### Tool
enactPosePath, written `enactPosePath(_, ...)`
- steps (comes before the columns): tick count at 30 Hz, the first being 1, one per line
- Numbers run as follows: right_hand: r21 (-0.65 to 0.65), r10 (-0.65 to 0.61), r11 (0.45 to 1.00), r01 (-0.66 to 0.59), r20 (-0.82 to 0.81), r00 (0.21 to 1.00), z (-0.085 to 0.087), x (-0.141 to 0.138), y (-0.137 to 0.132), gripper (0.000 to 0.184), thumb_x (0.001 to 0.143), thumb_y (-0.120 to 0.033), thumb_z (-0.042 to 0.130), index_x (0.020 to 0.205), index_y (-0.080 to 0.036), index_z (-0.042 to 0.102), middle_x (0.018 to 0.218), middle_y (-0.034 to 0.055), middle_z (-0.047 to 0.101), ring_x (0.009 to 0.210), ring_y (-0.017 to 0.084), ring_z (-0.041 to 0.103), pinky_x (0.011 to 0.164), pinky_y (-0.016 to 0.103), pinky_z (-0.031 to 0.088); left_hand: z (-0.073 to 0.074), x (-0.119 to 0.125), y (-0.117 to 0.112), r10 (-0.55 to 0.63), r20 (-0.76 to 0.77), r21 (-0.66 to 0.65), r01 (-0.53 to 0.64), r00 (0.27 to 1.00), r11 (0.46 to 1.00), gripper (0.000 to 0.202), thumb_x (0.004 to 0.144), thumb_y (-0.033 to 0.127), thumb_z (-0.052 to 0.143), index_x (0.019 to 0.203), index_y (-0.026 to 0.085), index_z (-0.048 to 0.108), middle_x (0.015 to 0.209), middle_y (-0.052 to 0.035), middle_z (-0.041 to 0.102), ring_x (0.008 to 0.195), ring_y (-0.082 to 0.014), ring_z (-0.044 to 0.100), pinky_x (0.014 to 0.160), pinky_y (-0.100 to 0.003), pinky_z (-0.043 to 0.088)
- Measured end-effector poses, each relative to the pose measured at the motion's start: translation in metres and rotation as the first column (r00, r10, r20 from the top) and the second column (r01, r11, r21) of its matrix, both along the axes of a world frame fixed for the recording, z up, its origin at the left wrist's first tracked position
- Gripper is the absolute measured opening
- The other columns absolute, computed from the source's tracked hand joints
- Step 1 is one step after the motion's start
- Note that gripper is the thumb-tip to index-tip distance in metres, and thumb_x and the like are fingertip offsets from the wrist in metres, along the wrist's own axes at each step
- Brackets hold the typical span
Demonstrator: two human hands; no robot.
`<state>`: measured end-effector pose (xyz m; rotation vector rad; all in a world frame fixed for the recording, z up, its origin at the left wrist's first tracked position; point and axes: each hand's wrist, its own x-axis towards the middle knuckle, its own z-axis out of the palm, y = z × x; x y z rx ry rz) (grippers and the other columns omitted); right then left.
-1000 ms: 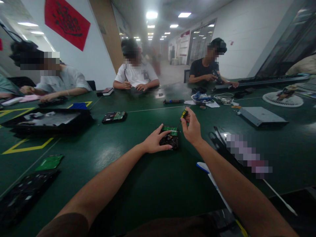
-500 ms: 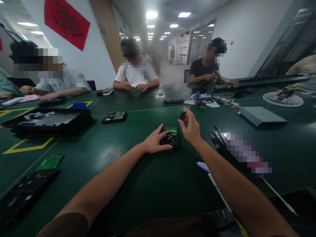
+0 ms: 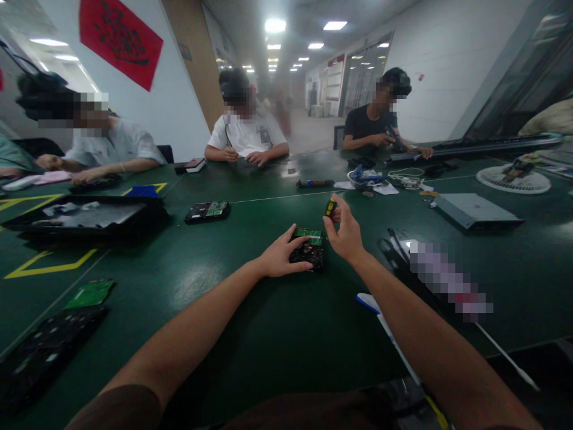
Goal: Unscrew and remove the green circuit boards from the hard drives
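Observation:
A small black hard drive (image 3: 308, 254) with a green circuit board at its far end lies on the green table (image 3: 250, 334) in front of me. My left hand (image 3: 280, 258) rests on its left side, fingers wrapped over the edge, holding it down. My right hand (image 3: 345, 234) hovers just right of the drive, fingers pinched around a small screwdriver with a yellow and black handle (image 3: 330, 208). The screwdriver's tip points down toward the circuit board's far right corner.
Another hard drive (image 3: 207, 211) lies to the far left, beside an open black laptop case (image 3: 85, 218). A green board (image 3: 91, 294) and a black keyboard panel (image 3: 40, 352) sit near left. Tools (image 3: 394, 242) and a grey box (image 3: 474, 210) lie right. Three people sit across the table.
My right hand has turned the screwdriver slightly between its fingers and shifted a little left. My left hand and the drive have stayed put.

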<state>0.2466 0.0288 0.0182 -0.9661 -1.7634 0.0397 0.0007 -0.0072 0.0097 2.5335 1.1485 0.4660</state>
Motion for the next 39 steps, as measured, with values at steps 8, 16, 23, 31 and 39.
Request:
enactPosePath(8, 0.011, -0.004, 1.0, 0.003, 0.002, 1.0, 0.0004, 0.0008, 0.0009, 0.066, 0.097, -0.031, 0.059, 0.157, -0.032, 0.031, 0.138, 0.0099, 0.062, 0.095, 0.026, 0.071, 0.091, 0.052, 0.063, 0.0034, 0.0001, -0.0034, -0.003, 0.011, 0.008, 0.003, 1.0, 1.0, 0.093, 0.083, 0.077, 0.061, 0.158, 0.026, 0.039, 0.172, -0.0152, 0.004, 0.156, -0.0425, 0.018, 0.124, -0.054, 0.027)
enactPosePath(16, -0.001, -0.009, 1.0, 0.009, -0.003, 1.0, 0.0017, 0.0, -0.0001, 0.066, 0.097, -0.029, 0.057, 0.158, -0.031, 0.03, 0.143, 0.0113, 0.059, 0.102, 0.027, 0.071, 0.092, 0.052, 0.063, 0.0066, -0.0007, -0.0043, 0.0, 0.004, -0.018, 0.0, 1.0, 1.0, 0.094, 0.083, 0.078, 0.06, 0.158, 0.026, 0.038, 0.173, -0.0146, 0.002, 0.155, -0.0444, 0.019, 0.123, -0.056, 0.028)
enactPosePath(23, 0.002, -0.025, 1.0, 0.025, 0.014, 1.0, 0.003, 0.0007, -0.0002, 0.065, 0.099, -0.029, 0.053, 0.158, -0.03, 0.028, 0.139, 0.0119, 0.061, 0.103, 0.028, 0.071, 0.094, 0.054, 0.062, 0.0043, -0.0009, -0.0031, -0.007, 0.005, -0.005, 0.007, 1.0, 1.0, 0.095, 0.082, 0.079, 0.06, 0.157, 0.025, 0.039, 0.172, -0.0157, 0.003, 0.155, -0.0441, 0.019, 0.123, -0.055, 0.028)
enactPosePath(31, 0.001, -0.019, 1.0, 0.019, -0.009, 1.0, 0.004, -0.001, -0.0019, 0.061, 0.097, -0.031, 0.058, 0.154, -0.031, 0.035, 0.133, 0.0098, 0.065, 0.095, 0.025, 0.072, 0.092, 0.051, 0.063, 0.0023, -0.0008, -0.0023, -0.008, 0.01, 0.004, 0.008, 1.0, 1.0, 0.094, 0.083, 0.078, 0.06, 0.157, 0.025, 0.039, 0.172, -0.0158, 0.003, 0.155, -0.0432, 0.02, 0.123, -0.055, 0.028)
enactPosePath(39, 0.019, -0.032, 0.999, 0.032, -0.009, 0.999, 0.0029, -0.0002, -0.0007, 0.062, 0.096, -0.032, 0.06, 0.154, -0.03, 0.036, 0.135, 0.0105, 0.064, 0.098, 0.025, 0.071, 0.092, 0.05, 0.063, 0.0018, -0.0003, -0.0019, -0.004, 0.007, 0.01, 0.004, 1.0, 1.0, 0.095, 0.082, 0.079, 0.061, 0.158, 0.025, 0.039, 0.172, -0.017, 0.004, 0.155, -0.0433, 0.019, 0.123, -0.055, 0.028)
